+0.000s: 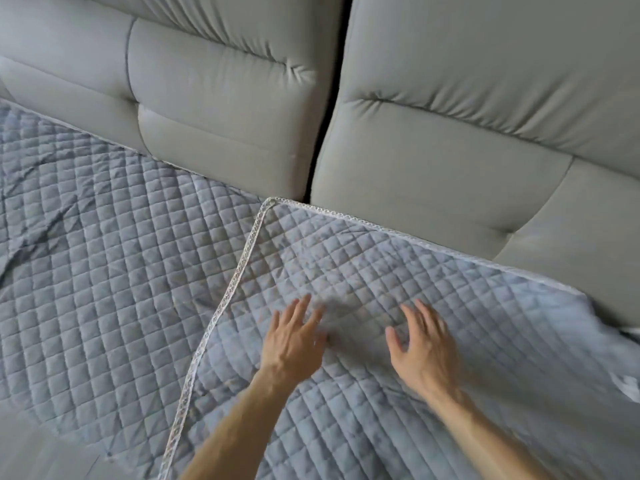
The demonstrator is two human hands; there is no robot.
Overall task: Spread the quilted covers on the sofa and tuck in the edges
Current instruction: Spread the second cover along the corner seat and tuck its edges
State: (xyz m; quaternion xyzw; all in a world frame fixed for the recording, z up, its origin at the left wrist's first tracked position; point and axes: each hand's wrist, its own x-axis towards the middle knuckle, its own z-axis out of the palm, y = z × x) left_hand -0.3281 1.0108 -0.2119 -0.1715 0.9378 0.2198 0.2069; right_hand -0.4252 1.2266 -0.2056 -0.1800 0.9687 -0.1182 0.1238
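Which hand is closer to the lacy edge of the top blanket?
Left. The left hand lies just right of the lace trim; the right hand rests farther right.

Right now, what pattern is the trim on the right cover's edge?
White lace-like trim on the blue-grey diamond-quilted cover; head view.

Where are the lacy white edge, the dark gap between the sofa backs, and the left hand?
lacy white trim (227,299), head view, mid-length
dark gap between grey sofa backrests (323,133), head view, middle
left hand (294,341), head view, back
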